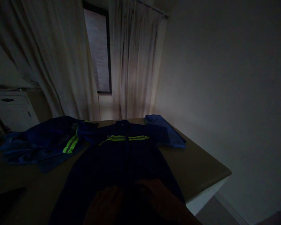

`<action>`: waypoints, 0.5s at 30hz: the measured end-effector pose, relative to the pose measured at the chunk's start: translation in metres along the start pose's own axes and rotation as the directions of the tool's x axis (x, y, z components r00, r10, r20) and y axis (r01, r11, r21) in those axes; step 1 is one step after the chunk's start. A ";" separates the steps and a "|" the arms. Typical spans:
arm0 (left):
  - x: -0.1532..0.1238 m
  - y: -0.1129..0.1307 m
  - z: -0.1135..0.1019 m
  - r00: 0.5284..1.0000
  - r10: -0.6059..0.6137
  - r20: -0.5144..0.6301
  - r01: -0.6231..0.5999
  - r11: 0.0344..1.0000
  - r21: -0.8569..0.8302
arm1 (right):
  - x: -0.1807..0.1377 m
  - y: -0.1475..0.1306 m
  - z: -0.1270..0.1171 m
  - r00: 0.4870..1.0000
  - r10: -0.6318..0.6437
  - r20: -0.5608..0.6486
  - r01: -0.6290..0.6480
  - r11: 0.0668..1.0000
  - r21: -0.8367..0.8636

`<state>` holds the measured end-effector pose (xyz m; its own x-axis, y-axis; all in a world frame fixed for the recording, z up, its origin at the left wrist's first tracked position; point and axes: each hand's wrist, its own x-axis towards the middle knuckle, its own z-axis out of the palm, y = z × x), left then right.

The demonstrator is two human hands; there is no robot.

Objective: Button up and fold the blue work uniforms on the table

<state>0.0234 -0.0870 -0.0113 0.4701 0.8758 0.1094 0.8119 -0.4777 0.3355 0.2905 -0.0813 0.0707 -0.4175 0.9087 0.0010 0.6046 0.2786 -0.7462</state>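
Note:
A dark navy work jacket point(140, 156) with yellow-green reflective stripes across its chest lies spread on the bed-like surface, collar away from me. My left hand point(105, 200) is low over the lower part of the jacket. Close to its right, my right hand point(154, 193) reaches in over the same part. Both hands are in deep shadow. Their fingertips are lost in the dark, so I cannot make out whether they grip the cloth.
A heap of blue clothes point(44, 140) with a reflective stripe lies at the left. Folded blue cloth point(173, 137) rests beyond the jacket's right sleeve. A dark flat object point(7, 200) is at lower left. Curtains point(135, 62), a wall point(213, 93) and a white cabinet point(11, 109) surround the surface.

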 end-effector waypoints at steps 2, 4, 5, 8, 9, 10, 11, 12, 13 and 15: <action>-0.009 -0.030 -0.005 0.989 -0.137 -0.051 0.143 0.978 0.148 | 0.004 0.009 0.010 0.998 0.040 -0.049 -0.039 0.999 0.022; -0.018 -0.053 -0.007 0.979 -0.194 -0.065 0.203 0.963 0.175 | 0.011 0.023 0.017 0.988 0.085 -0.130 -0.074 0.993 0.089; -0.021 -0.063 -0.007 0.977 -0.206 -0.057 0.212 0.968 0.137 | 0.014 0.031 0.020 0.976 0.120 -0.185 -0.095 0.986 0.138; -0.028 -0.083 -0.014 0.945 -0.315 -0.086 0.309 0.948 -0.081 | 0.022 0.057 0.026 0.868 0.263 -0.422 -0.123 0.936 0.329; -0.031 -0.087 -0.016 0.921 -0.373 -0.114 0.356 0.923 -0.145 | 0.024 0.065 0.025 0.812 0.307 -0.497 -0.105 0.914 0.393; -0.034 -0.091 -0.017 0.891 -0.429 -0.147 0.400 0.896 -0.191 | 0.024 0.072 0.023 0.755 0.346 -0.557 -0.077 0.890 0.449; -0.037 -0.093 -0.017 0.862 -0.472 -0.185 0.433 0.875 -0.217 | 0.024 0.078 0.021 0.706 0.382 -0.597 -0.049 0.867 0.497; -0.041 -0.094 -0.015 0.846 -0.489 -0.212 0.444 0.867 -0.225 | 0.024 0.082 0.018 0.668 0.413 -0.619 -0.026 0.844 0.535; -0.046 -0.094 -0.011 0.847 -0.480 -0.228 0.436 0.873 -0.218 | 0.023 0.085 0.016 0.649 0.437 -0.623 -0.013 0.825 0.566; -0.055 -0.091 0.000 0.882 -0.403 -0.244 0.368 0.913 -0.178 | 0.021 0.089 0.014 0.650 0.455 -0.609 0.001 0.801 0.599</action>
<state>-0.0763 -0.0918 -0.0476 0.0024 0.9818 0.1897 0.8523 -0.1012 0.5132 0.3260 -0.0416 -0.0044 0.4166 0.9066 0.0668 0.0770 0.0381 -0.9963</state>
